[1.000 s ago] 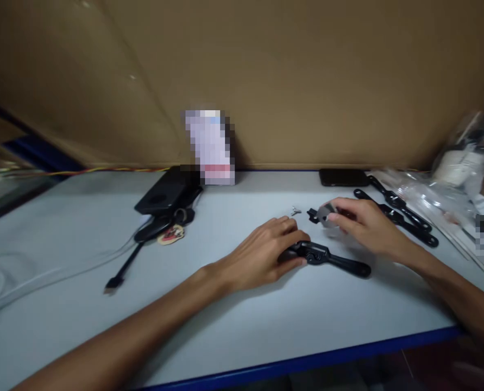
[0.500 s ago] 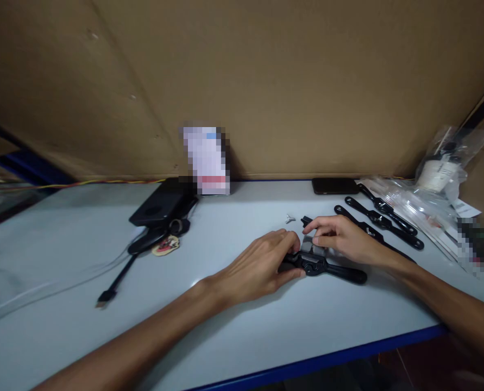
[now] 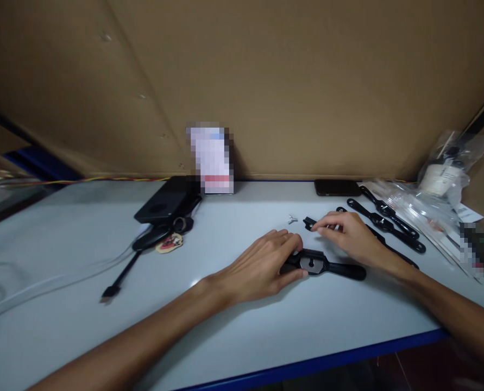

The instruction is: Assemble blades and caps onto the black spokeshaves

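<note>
1. Head view is showing the left hand (image 3: 262, 266) lying on the pale desk (image 3: 233, 326), its fingers (image 3: 293, 247) curling over the near end of a black handled tool (image 3: 323, 266) and pinning it flat.
2. That tool is lying across the middle of the desk, its centre hub showing a pale insert and its far handle pointing toward the right.
3. Right hand (image 3: 350, 233) is hovering just behind the tool, its fingers (image 3: 321, 227) pressing together on a small dark part (image 3: 308, 222); I cannot tell whether the part is lifting off the desk.
4. A tiny silver wing screw (image 3: 293, 219) is sitting just left of that part.
5. More black handled tools (image 3: 388, 217) are lying in a row behind the right wrist, with clear plastic bags (image 3: 441, 184) beyond them.
6. A dark phone (image 3: 337, 187) is resting by the cardboard wall (image 3: 266, 81).
7. Over on the left, a black power bank (image 3: 166, 201), a keyring (image 3: 169, 241) and a black cable (image 3: 117, 279) are lying together.
</note>
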Motion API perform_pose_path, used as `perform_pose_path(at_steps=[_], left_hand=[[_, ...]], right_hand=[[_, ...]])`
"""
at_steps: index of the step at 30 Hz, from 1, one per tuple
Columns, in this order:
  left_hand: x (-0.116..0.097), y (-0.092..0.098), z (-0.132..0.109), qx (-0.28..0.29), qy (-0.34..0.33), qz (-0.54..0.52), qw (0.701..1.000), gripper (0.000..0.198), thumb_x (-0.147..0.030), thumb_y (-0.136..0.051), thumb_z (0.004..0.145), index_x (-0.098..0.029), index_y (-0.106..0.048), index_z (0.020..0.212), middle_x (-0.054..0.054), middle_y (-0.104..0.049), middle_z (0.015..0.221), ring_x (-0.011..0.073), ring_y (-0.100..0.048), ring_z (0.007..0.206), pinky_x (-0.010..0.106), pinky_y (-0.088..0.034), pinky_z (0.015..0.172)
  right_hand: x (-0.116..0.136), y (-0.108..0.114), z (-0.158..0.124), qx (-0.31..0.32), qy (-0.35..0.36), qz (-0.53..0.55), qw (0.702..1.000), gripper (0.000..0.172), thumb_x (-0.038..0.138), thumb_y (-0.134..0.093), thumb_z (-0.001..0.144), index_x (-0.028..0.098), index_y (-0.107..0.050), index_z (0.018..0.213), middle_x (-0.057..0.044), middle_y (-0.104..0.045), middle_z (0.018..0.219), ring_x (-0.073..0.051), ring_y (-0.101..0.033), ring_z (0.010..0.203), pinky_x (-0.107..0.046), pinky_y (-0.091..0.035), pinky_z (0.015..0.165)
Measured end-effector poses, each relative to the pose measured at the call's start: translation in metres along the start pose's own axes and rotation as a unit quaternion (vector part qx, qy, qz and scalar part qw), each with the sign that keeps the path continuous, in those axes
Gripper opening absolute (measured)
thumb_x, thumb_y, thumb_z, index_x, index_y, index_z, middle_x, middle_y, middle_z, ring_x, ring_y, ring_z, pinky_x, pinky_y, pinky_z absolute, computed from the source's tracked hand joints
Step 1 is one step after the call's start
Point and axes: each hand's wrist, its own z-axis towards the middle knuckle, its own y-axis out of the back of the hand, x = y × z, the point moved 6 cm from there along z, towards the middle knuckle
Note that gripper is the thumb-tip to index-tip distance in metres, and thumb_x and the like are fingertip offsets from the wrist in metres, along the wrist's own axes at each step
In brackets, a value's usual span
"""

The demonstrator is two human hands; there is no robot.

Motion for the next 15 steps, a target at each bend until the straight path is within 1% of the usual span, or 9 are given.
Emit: perform_pose_path(at_steps=[2,3,5,7,9,12,13,15], left_hand=[[-0.001,0.000,0.000,-0.004,-0.009,0.001,1.000,0.024,-0.041,-0.060,0.094,-0.021,-0.049,0.101,0.004,-0.060,0.091,0.0225,-0.055,0.081,0.035,-0.044,0.068],[-0.001,0.001,0.000,-0.005,-0.014,0.002,1.000,0.024,-0.040,-0.060,0.094,-0.020,-0.049,0.101,0.004,-0.060,0.091,0.0228,-0.055,0.082,0.035,-0.044,0.070],[-0.002,0.001,0.000,-0.007,-0.019,0.005,1.000,0.024,-0.041,-0.060,0.094,-0.020,-0.050,0.101,0.004,-0.060,0.091,0.0230,-0.055,0.083,0.037,-0.045,0.072],[-0.001,0.000,0.000,-0.005,-0.013,0.010,1.000,0.027,-0.044,-0.060,0.093,-0.020,-0.051,0.102,0.005,-0.061,0.092,0.0234,-0.056,0.083,0.038,-0.046,0.073],[-0.001,-0.001,0.000,-0.002,-0.006,0.010,1.000,0.034,-0.047,-0.061,0.093,-0.019,-0.053,0.110,0.006,-0.063,0.096,0.0248,-0.057,0.086,0.039,-0.048,0.075],[-0.002,-0.002,0.000,0.007,-0.012,0.011,1.000,0.042,-0.048,-0.061,0.094,-0.019,-0.054,0.122,0.008,-0.064,0.102,0.0267,-0.060,0.092,0.043,-0.049,0.080],[-0.002,-0.002,0.001,0.010,-0.015,0.012,1.000,0.041,-0.048,-0.060,0.095,-0.019,-0.056,0.123,0.008,-0.064,0.102,0.0267,-0.060,0.092,0.043,-0.048,0.081],[-0.003,-0.002,0.001,0.012,-0.016,0.012,1.000,0.037,-0.048,-0.058,0.096,-0.020,-0.060,0.118,0.008,-0.063,0.098,0.0260,-0.061,0.089,0.043,-0.048,0.081]], right_hand=[[-0.006,0.003,0.003,-0.058,-0.006,-0.116,0.992,0.021,0.017,-0.058,0.094,0.018,-0.075,0.107,-0.008,-0.073,0.103,-0.021,-0.066,0.091,-0.034,-0.047,0.083],[-0.007,0.002,0.004,-0.069,-0.007,-0.170,0.983,0.021,0.020,-0.058,0.096,0.017,-0.073,0.110,-0.010,-0.072,0.106,-0.023,-0.065,0.093,-0.035,-0.047,0.084],[-0.008,-0.005,0.006,-0.060,-0.004,-0.242,0.968,0.023,0.028,-0.057,0.099,0.015,-0.072,0.110,-0.012,-0.069,0.108,-0.025,-0.064,0.099,-0.036,-0.046,0.086],[-0.005,-0.012,0.007,-0.038,0.004,-0.263,0.964,0.023,0.032,-0.058,0.099,0.015,-0.071,0.105,-0.013,-0.068,0.108,-0.027,-0.062,0.103,-0.036,-0.046,0.085],[-0.005,-0.014,0.007,-0.029,-0.007,-0.223,0.974,0.016,0.029,-0.063,0.096,0.015,-0.070,0.100,-0.014,-0.067,0.106,-0.027,-0.061,0.101,-0.036,-0.044,0.083],[-0.008,-0.008,0.009,-0.028,-0.032,-0.116,0.992,0.005,0.020,-0.068,0.089,0.016,-0.067,0.092,-0.010,-0.069,0.094,-0.022,-0.061,0.086,-0.033,-0.042,0.074],[-0.010,-0.004,0.009,-0.027,-0.037,-0.092,0.995,0.003,0.018,-0.069,0.088,0.017,-0.066,0.089,-0.007,-0.070,0.088,-0.020,-0.061,0.080,-0.031,-0.042,0.071],[-0.010,0.004,0.009,-0.019,-0.037,-0.044,0.998,0.006,0.017,-0.069,0.086,0.018,-0.065,0.082,-0.003,-0.069,0.078,-0.017,-0.061,0.072,-0.028,-0.041,0.065]])
